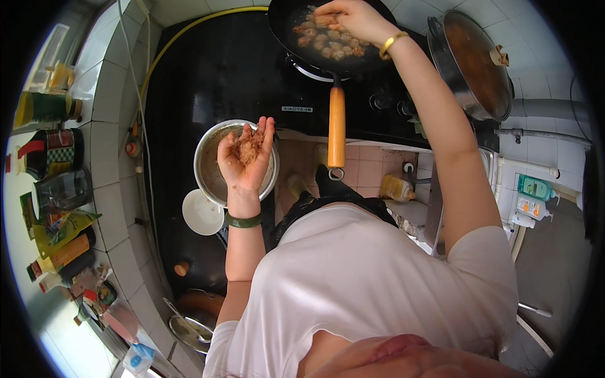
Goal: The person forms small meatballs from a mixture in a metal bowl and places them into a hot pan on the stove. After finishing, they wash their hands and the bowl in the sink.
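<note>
My left hand (pixel 246 160), palm up, holds a lump of raw minced meat (pixel 249 147) over a round metal bowl (pixel 202 175). Meat residue coats the inside of that bowl. My right hand (pixel 352 20) is above a black frying pan (pixel 283 35) with a wooden handle (pixel 336 127); its fingers point down and look smeared with meat. Whether they pinch a piece is unclear. Several small meatballs (pixel 336 47) lie in liquid in the pan, which stands on a burner of the black gas stove (pixel 212 71). A white bowl (pixel 203 212) stands beside the metal one.
A lidded steel pot (pixel 468 66) stands at the far right. Bottles and jars, including a glass jar (pixel 64 189), line the left sill. A metal pan lid (pixel 191 330) lies at the lower left. On the floor stands a yellow oil bottle (pixel 397 188). Pump bottles (pixel 534 188) stand right.
</note>
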A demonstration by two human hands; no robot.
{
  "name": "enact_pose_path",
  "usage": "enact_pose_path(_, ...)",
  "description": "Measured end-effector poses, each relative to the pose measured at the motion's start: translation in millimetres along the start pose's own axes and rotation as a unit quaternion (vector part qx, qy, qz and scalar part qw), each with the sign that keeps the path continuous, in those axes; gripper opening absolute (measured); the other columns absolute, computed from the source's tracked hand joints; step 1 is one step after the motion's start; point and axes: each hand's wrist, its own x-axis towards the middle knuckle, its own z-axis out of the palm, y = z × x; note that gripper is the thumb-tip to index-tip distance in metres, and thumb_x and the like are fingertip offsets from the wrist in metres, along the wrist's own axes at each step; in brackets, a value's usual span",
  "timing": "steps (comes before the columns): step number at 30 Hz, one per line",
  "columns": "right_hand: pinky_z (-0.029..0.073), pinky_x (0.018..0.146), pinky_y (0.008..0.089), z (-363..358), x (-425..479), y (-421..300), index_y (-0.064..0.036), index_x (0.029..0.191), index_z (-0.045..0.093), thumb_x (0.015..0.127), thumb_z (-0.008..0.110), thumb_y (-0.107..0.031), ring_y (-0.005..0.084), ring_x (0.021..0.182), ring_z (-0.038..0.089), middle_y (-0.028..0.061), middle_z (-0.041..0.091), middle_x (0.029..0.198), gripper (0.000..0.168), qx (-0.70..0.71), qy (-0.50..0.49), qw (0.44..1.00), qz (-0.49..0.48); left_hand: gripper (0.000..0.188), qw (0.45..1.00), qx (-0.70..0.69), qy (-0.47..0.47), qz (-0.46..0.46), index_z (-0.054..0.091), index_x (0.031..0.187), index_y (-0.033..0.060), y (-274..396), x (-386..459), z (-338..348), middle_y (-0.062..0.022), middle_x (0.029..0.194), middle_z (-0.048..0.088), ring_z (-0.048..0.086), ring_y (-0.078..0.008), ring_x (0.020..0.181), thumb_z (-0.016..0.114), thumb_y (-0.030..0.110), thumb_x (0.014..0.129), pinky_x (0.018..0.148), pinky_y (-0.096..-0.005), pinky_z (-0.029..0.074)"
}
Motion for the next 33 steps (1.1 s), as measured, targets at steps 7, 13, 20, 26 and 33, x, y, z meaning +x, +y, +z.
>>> enact_pose_path(7, 0.053, 0.076, 0.0369, -28, 54, 81, -0.01, 0.09, 0.073, 0.077, 0.07, -0.025, 0.0282, 0.082, 0.067, 0.0138, 0.07, 0.09, 0.02, -0.293, 0.112, 0.949, 0.021, 0.02, 0.999, 0.046, 0.006, -0.015, 0.058, 0.096, -0.0102, 2, 3, 6, -0.0243, 0.114, 0.055, 0.048, -0.037, 0.119, 0.055, 0.002, 0.08, 0.109, -0.0474, 0.037)
enact_pose_path(13, 0.052, 0.083, 0.0383, 1, 63, 70, -0.011, 0.089, 0.074, 0.076, 0.066, -0.03, 0.0304, 0.091, 0.066, 0.0135, 0.07, 0.092, 0.024, -0.371, 0.128, 0.915, 0.093, 0.024, 0.999, 0.038, -0.023, -0.007, 0.056, 0.102, -0.0086, 13, 2, -2, -0.023, 0.119, 0.054, 0.047, -0.0372, 0.12, 0.057, 0.005, 0.082, 0.108, -0.0486, 0.038)
enact_pose_path(20, 0.052, 0.083, 0.0393, -18, 76, 77, -0.011, 0.083, 0.075, 0.078, 0.061, -0.034, 0.0317, 0.092, 0.065, 0.014, 0.069, 0.092, 0.027, -0.373, 0.148, 0.914, 0.067, 0.017, 0.997, 0.069, -0.02, -0.029, 0.062, 0.094, -0.006, 6, 2, 4, -0.0191, 0.109, 0.06, 0.052, -0.0339, 0.114, 0.056, 0.006, 0.084, 0.106, -0.0465, 0.04)
enact_pose_path(26, 0.051, 0.066, 0.0281, 12, 21, -25, -0.001, 0.098, 0.07, 0.088, 0.056, -0.01, 0.0146, 0.076, 0.065, 0.0083, 0.071, 0.083, 0.019, -0.041, 0.095, 0.994, -0.029, 0.017, 0.992, 0.053, -0.083, -0.077, 0.064, 0.099, -0.0011, 16, -8, -6, -0.0149, 0.101, 0.063, 0.06, -0.0201, 0.094, 0.058, 0.013, 0.091, 0.068, -0.0226, 0.057)
enact_pose_path(33, 0.051, 0.073, 0.0307, 128, -110, -98, -0.008, 0.094, 0.072, 0.085, 0.062, -0.014, 0.0213, 0.08, 0.063, 0.0097, 0.066, 0.085, 0.016, 0.021, -0.142, 0.97, -0.197, 0.007, 0.943, 0.31, -0.087, 0.087, 0.054, 0.088, 0.0069, 4, -16, 2, -0.0022, 0.07, 0.05, 0.041, -0.006, 0.05, 0.059, 0.009, 0.092, 0.036, -0.0167, 0.027)
